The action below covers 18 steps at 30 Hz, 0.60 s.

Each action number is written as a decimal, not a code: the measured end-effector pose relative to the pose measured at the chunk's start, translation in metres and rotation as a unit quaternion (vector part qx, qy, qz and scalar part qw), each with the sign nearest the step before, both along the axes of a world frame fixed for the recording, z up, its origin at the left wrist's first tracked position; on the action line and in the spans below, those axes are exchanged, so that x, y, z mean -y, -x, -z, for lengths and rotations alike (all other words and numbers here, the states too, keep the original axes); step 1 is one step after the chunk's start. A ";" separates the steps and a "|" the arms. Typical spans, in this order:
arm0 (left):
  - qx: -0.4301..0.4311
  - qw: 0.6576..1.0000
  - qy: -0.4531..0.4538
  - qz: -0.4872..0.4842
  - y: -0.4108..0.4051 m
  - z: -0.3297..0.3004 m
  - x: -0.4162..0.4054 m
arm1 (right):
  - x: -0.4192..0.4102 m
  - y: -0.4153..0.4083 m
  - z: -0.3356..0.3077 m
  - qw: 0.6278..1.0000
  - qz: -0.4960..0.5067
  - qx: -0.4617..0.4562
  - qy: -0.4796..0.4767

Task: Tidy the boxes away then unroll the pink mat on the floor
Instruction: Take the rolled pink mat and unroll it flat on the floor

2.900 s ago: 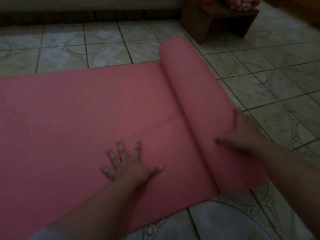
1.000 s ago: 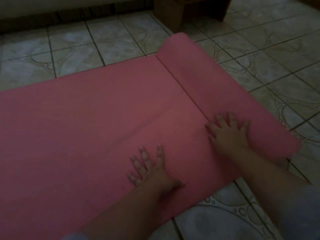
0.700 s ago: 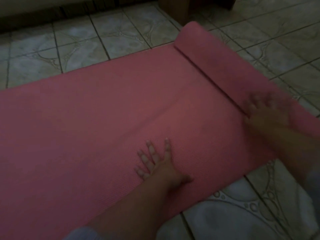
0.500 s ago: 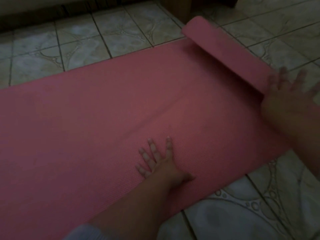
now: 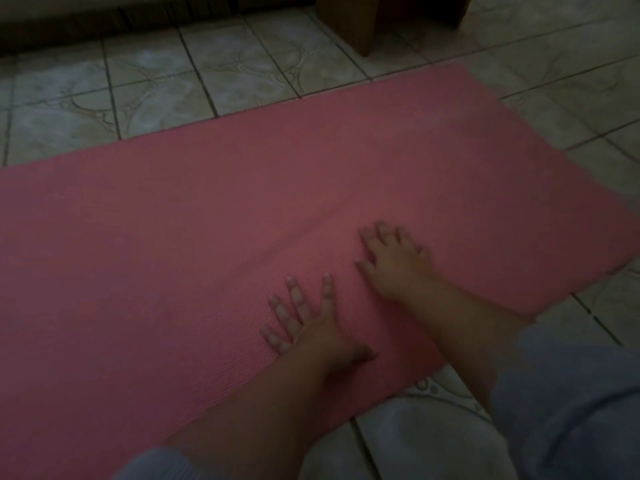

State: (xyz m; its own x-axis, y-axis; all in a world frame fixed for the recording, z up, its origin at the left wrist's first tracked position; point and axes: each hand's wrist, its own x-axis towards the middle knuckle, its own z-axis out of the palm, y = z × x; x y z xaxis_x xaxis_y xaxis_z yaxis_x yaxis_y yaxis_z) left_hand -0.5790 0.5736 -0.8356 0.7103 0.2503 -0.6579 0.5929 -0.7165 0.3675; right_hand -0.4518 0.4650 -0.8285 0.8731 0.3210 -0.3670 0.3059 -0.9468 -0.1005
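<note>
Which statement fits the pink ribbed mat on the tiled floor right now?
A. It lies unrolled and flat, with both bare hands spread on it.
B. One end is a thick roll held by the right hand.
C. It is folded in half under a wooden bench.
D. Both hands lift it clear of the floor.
A: the pink ribbed mat lies flat with no roll showing, and the left hand and right hand rest on it with fingers spread.

a dim home room: patterned floor tiles (image 5: 242,81), wooden furniture (image 5: 360,22).
</note>
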 end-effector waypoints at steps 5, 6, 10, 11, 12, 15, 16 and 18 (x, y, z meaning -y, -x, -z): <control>0.015 1.000 -0.004 0.004 0.005 -0.001 -0.001 | -0.020 0.025 0.001 0.997 0.008 -0.071 0.041; 0.015 1.000 0.015 0.023 0.006 -0.005 -0.007 | -0.020 0.023 -0.002 0.996 0.013 -0.080 0.047; 0.045 0.983 0.049 0.173 0.029 -0.031 -0.071 | -0.021 0.017 -0.011 0.994 0.012 -0.080 0.072; 0.043 0.978 0.046 0.197 0.044 -0.037 -0.094 | -0.021 0.017 -0.012 0.993 0.003 -0.077 0.089; 0.030 0.978 0.038 0.205 0.063 -0.041 -0.118 | -0.024 0.017 -0.015 0.991 0.000 -0.074 0.110; -0.020 0.978 -0.019 0.206 0.126 -0.047 -0.195 | -0.050 0.026 -0.027 0.988 0.033 -0.057 0.139; -0.023 0.981 -0.038 0.189 0.145 -0.046 -0.217 | -0.065 0.034 -0.029 0.989 0.045 -0.057 0.132; -0.006 0.991 -0.062 0.121 0.173 -0.041 -0.251 | -0.104 0.063 -0.034 0.993 0.052 -0.075 0.077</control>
